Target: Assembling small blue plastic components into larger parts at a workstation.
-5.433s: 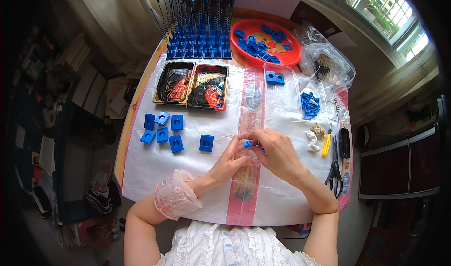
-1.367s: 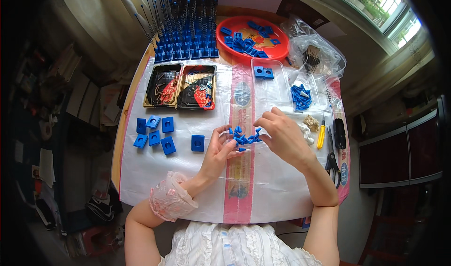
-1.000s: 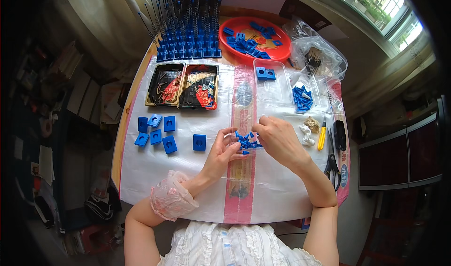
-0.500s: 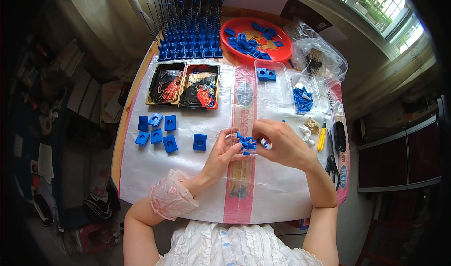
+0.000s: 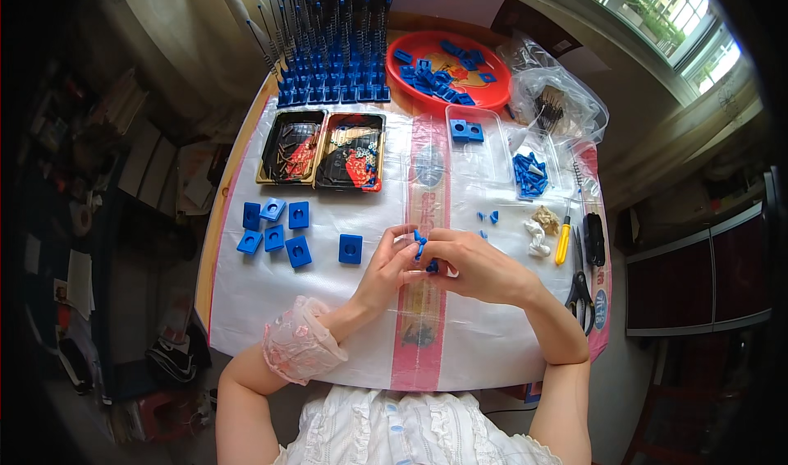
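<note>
Work on the counter (image 5: 217, 235) looks part-way through: at its far left corner, rows of blue stands (image 5: 333, 91) carry upright rods and springs, which I take as finished or nearly so. Loose parts remain. Seven blue plates (image 5: 350, 249) lie toward the left edge (six clustered, one apart), more blue parts (image 5: 431, 83) sit in the red tray (image 5: 501, 96) at the far edge, and a clear container (image 5: 533, 187) toward the right edge holds blue cones (image 5: 530, 176).

The small blue pieces (image 5: 420, 242) in hand are over the near half of the counter, between the two hands. The left hand (image 5: 387, 260) curves its fingers and thumb around them; whether it grips anything cannot be told. The right hand (image 5: 468, 264) has its fingers bent inward right beside them, their tips hidden, so a pinch cannot be confirmed. Three small blue bits (image 5: 494, 216) lie just beyond the right hand, untouched.
</note>
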Tool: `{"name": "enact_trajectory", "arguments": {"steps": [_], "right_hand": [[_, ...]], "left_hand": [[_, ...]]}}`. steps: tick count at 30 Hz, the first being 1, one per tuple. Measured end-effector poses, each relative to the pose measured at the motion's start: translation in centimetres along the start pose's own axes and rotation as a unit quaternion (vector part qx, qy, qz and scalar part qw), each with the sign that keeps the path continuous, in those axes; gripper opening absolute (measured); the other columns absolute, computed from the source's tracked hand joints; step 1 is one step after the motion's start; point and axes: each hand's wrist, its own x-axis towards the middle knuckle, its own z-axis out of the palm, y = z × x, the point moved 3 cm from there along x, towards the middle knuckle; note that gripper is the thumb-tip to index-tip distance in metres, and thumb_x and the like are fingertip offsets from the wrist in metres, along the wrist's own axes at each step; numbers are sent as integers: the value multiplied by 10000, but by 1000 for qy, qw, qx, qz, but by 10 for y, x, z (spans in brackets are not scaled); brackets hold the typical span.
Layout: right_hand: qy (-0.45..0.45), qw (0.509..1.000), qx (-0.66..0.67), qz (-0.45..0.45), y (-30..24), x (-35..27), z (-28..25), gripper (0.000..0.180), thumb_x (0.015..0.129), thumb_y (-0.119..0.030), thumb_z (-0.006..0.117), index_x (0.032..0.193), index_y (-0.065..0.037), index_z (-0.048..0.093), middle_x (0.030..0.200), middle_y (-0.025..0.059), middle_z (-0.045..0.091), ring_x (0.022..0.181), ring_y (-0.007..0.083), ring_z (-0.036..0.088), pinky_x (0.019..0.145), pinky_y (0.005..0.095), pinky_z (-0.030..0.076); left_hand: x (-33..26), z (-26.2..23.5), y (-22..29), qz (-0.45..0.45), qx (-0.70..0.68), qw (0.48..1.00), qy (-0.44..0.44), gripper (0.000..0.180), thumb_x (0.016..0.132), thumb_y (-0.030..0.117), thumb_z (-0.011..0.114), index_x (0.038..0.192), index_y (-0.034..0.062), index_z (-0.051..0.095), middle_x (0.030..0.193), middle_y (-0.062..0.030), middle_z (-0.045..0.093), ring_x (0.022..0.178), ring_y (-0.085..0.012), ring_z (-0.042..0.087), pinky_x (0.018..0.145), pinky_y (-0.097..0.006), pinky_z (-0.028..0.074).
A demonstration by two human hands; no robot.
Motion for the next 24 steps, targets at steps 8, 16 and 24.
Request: {"name": "enact_trajectory", "arguments": {"steps": [8, 16, 24], "right_hand": [[15, 1000, 9, -2, -4, -1, -6, 153, 806, -22, 736, 909, 4, 626, 856, 87, 594, 699, 204, 635, 640, 317, 519], [191, 954, -150, 174, 17, -30, -72, 101, 775, 9, 639, 873, 25, 657, 908, 176, 660, 820, 322, 667, 767, 397, 522], [106, 909, -274, 296, 96, -43, -79, 123, 734, 4, 639, 851, -13, 672, 894, 181, 691, 911, 355, 662, 807, 447, 513]], "left_hand": [[3, 1, -3, 2, -15, 1000, -6, 418, 1038, 196, 473, 1386, 33, 307, 1269, -135, 541, 1085, -203, 625, 912, -344, 559], [1, -1, 2, 22, -7, 999, 46, 427, 1028, 193, 483, 1387, 28, 321, 1225, -119, 550, 1075, -214, 627, 909, -371, 562], [2, 2, 3, 14, -2, 999, 39, 424, 1030, 201, 478, 1388, 31, 327, 1224, -114, 549, 1070, -204, 626, 896, -359, 564]]}}
